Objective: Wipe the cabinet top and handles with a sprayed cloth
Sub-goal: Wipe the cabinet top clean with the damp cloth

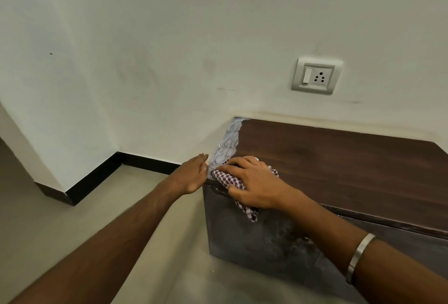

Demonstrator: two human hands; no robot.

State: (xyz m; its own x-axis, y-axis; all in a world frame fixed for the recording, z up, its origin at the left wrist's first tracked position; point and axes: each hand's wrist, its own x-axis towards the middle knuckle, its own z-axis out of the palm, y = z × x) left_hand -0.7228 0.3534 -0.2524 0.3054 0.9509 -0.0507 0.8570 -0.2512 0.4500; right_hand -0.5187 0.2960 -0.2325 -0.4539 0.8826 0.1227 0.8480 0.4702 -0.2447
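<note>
On cabinet top (327, 158), checked cloth (229, 179) (crumpled) pressed under flat right hand (252, 182), left hand (192, 174) flat.

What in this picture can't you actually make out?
- Head view: cabinet top cut off at the right edge.
- Cloth mostly hidden under the right hand.
- Cabinet handles: none clearly visible; the right arm covers part of the front.
- Left hand palm faces away.
</note>
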